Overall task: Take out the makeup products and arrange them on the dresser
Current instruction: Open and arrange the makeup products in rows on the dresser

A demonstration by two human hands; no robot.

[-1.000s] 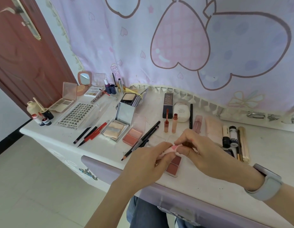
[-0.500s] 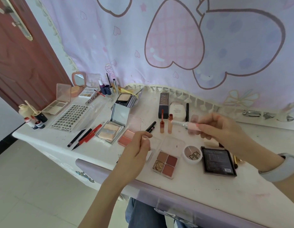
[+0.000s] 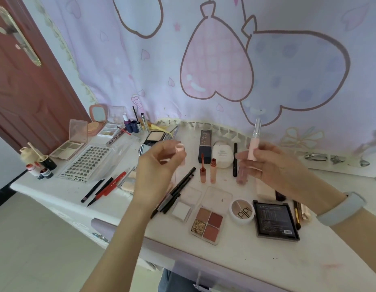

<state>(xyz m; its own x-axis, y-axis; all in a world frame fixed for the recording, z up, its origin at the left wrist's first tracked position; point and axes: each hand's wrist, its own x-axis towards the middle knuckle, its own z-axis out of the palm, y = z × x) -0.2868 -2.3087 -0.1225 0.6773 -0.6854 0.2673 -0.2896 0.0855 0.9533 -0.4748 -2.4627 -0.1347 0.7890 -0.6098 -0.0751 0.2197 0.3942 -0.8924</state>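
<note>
Upright in the right hand [image 3: 265, 165] grip stands a pink tube [image 3: 253, 144]; the left hand [image 3: 159, 165] pinches its blurred cap [image 3: 179, 149].

Landmark: four-pan palette [image 3: 207, 223], lying near counter [image 3: 256, 262] front edge. Round compact [image 3: 241, 211] just right of palette; flat box [image 3: 275, 220] right of compact. Two lip tubes [image 3: 208, 170] behind palette; boxed bottle [image 3: 205, 145] behind tubes. Pencils [image 3: 178, 190] left of palette. Lash tray [image 3: 86, 163] far left of palette. Curtain [image 3: 204, 60] hangs behind counter.
</note>
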